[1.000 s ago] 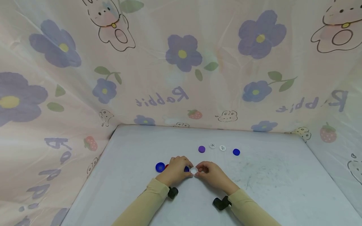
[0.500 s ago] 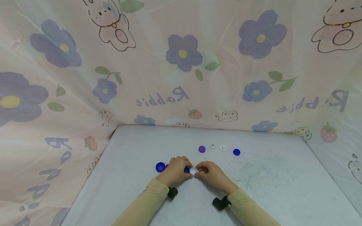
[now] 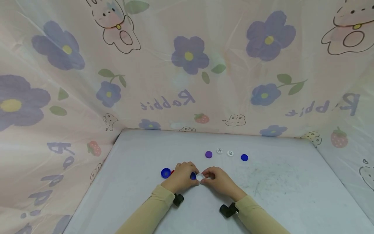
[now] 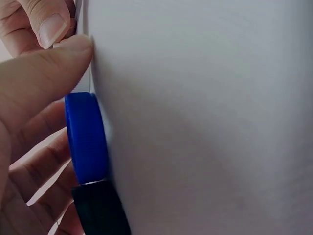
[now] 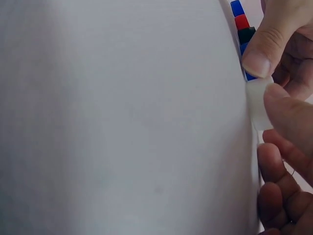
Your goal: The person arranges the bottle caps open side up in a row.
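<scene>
A white bottle cap [image 3: 200, 177] lies hollow side up on the table, at the end of a row of touching caps. My right hand [image 3: 219, 182] pinches it from the right between thumb and index finger. From the left my left hand [image 3: 182, 175] holds the same cap's edge, its thumb and forefinger bridging the neighbouring blue cap [image 4: 88, 137]. Beyond that come a dark green cap [image 4: 100, 210], a red cap [image 5: 241, 21] and another blue cap [image 3: 165, 173]. In the head view the left hand hides the green cap and most of the red one.
Farther back on the white table [image 3: 140, 149] lie a purple cap [image 3: 208, 154], two white caps with dark prints, one left [image 3: 219, 150] and one right [image 3: 230, 153], and a blue cap [image 3: 244, 157]. A patterned curtain [image 3: 152, 71] rises behind the table and along its sides.
The white cap and my right fingers have shifted very slightly left, towards the blue cap. Otherwise both hands keep their hold and the other caps stay where they were.
</scene>
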`<state>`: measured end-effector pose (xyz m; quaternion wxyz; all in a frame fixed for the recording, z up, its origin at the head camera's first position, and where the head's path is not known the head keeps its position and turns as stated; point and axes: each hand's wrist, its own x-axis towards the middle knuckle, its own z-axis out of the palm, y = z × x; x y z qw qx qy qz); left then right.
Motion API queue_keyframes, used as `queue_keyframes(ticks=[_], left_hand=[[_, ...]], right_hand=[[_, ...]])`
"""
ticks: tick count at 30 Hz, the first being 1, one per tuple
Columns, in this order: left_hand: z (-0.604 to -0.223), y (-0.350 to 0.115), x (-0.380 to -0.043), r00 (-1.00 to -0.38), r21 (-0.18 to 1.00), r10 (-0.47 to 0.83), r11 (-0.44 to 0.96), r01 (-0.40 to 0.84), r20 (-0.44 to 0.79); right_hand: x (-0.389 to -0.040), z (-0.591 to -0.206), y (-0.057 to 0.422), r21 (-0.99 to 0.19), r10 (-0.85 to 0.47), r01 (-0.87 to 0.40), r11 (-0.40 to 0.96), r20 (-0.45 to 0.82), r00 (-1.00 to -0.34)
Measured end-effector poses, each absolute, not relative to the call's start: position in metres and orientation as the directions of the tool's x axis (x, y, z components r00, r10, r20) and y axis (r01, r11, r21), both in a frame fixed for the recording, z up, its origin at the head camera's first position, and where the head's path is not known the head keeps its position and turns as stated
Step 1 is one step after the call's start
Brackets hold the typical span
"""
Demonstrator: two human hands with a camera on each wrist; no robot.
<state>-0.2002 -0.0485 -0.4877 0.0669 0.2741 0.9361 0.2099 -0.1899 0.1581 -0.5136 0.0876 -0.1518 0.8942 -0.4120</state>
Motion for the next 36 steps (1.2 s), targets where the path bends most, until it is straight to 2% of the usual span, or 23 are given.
queue_keyframes(ticks=[9,13,24,36], left_hand=[[-0.477,-0.051,-0.204,-0.875,0.585,0.472,0.741,0.329,-0.106],[-0.465,-0.047,-0.212,-0.879,0.62,0.466,0.722,0.308,-0.106],[-0.442,-0.026,-0.232,-0.909,0.656,0.406,0.711,0.253,-0.089],[-0.45,-0.004,-0.26,-0.912,0.666,0.393,0.712,0.221,-0.118]], right_hand=[[-0.19,-0.509,0.166,-0.78,-0.329,-0.184,0.598,-0.03,-0.944],[-0.192,-0.502,0.172,-0.805,-0.289,-0.14,0.576,-0.041,-0.956],[-0.214,-0.494,0.191,-0.836,-0.145,-0.071,0.544,-0.01,-0.989],[-0.236,-0.505,0.198,-0.852,-0.079,-0.042,0.522,0.001,-0.997]])
